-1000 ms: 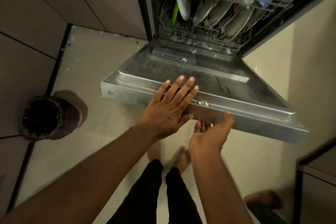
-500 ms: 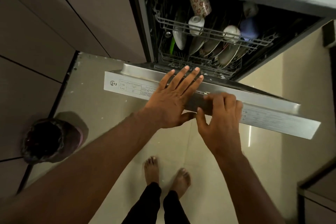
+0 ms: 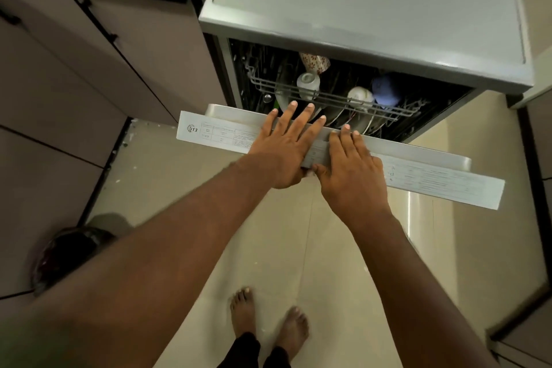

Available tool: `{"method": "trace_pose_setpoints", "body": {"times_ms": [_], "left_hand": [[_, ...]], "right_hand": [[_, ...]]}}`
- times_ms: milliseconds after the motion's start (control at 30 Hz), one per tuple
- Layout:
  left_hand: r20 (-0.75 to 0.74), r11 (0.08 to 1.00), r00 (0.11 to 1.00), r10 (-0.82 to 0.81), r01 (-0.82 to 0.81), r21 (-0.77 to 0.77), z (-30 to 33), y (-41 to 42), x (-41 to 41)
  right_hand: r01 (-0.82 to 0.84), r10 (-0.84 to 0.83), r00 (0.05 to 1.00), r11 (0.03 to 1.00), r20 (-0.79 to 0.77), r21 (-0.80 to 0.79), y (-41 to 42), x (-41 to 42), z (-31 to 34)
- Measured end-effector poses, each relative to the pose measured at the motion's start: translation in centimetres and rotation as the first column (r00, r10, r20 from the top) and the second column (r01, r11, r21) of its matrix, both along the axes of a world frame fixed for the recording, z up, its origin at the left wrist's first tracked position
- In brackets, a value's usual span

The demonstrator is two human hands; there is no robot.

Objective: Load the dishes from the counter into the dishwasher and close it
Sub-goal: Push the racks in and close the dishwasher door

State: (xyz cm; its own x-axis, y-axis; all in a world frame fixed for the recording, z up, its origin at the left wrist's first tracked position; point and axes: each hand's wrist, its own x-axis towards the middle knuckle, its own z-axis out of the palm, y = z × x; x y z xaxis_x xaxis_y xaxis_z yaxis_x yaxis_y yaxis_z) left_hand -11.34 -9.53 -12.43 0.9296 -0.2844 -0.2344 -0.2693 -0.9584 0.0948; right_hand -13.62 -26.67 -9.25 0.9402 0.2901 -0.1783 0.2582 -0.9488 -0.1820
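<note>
I am on the last step: closing the dishwasher, whose racks already hold the dishes, white cups, a blue one and plates standing on edge. My left hand lies flat on the top edge of the door, fingers straight and spread, reaching over toward the rack. My right hand is just beside it, fingers draped over the same edge and the thumb tucked under, so it lightly holds the door. The door is raised well up but a gap is left. Next I judge it needs a firm, even push from both hands until it latches, fingers pulled clear of the closing gap. Compared with half a second ago, the door has swung higher and less of the racks shows.
</note>
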Motion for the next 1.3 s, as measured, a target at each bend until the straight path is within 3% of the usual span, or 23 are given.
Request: {"method": "trace_pose_setpoints", "body": {"times_ms": [200,533,933,1300], "left_hand": [[-0.056,0.997,0.997,0.051,-0.048,0.054,1.0,-0.5,2.3],[-0.167,0.987,0.981,0.100,-0.077,0.139,3.0,-1.2,4.7],[-0.284,0.970,0.949,0.139,-0.074,0.231,4.7,-1.8,4.6],[-0.298,0.975,0.946,0.126,-0.062,0.214,4.2,-1.7,5.5]], "right_hand": [[-0.095,0.084,0.994,0.982,-0.073,-0.165,0.2,3.1,2.0],[-0.095,0.056,0.989,0.950,-0.137,-0.297,1.6,5.4,3.8],[-0.099,0.024,0.977,0.930,-0.212,-0.354,2.7,5.4,4.6],[-0.080,-0.001,0.978,0.920,-0.206,-0.383,2.8,6.1,4.4]]}}
